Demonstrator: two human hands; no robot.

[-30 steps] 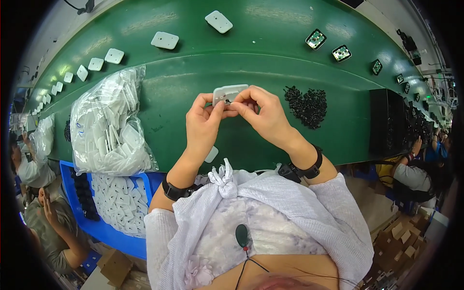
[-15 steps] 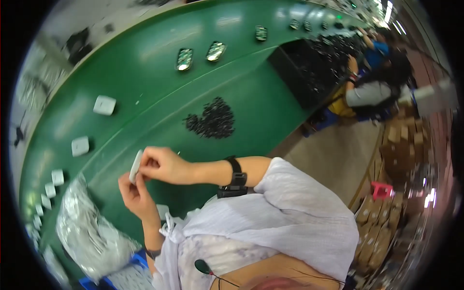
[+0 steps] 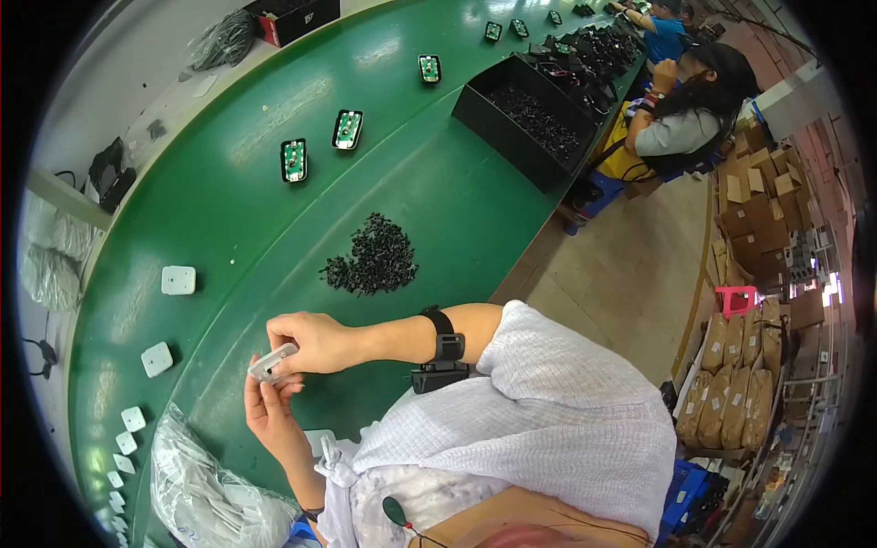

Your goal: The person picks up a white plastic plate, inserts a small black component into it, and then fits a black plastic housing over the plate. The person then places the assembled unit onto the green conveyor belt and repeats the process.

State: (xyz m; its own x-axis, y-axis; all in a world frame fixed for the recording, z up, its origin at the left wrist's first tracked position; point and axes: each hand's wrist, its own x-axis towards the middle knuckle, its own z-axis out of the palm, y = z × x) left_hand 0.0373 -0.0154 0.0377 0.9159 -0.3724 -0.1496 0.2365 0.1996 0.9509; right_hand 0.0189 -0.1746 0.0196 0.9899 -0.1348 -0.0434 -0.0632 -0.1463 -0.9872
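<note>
Green table (image 3: 457,233) spreads beneath both arms: the right hand (image 3: 317,343) reaches leftward, its forearm nearly level, and the left hand (image 3: 271,422) points up from below. Thumb and fingers of each pinch a small white cover (image 3: 269,364), held tilted between the two hands; the right hand's curled fingers hide part of it. Loose white covers (image 3: 179,280) form a row at left, near a clear plastic bag (image 3: 206,489). Beyond the right forearm lie a heap of small black parts (image 3: 375,260), circuit boards (image 3: 347,130) and a black box (image 3: 498,137).
</note>
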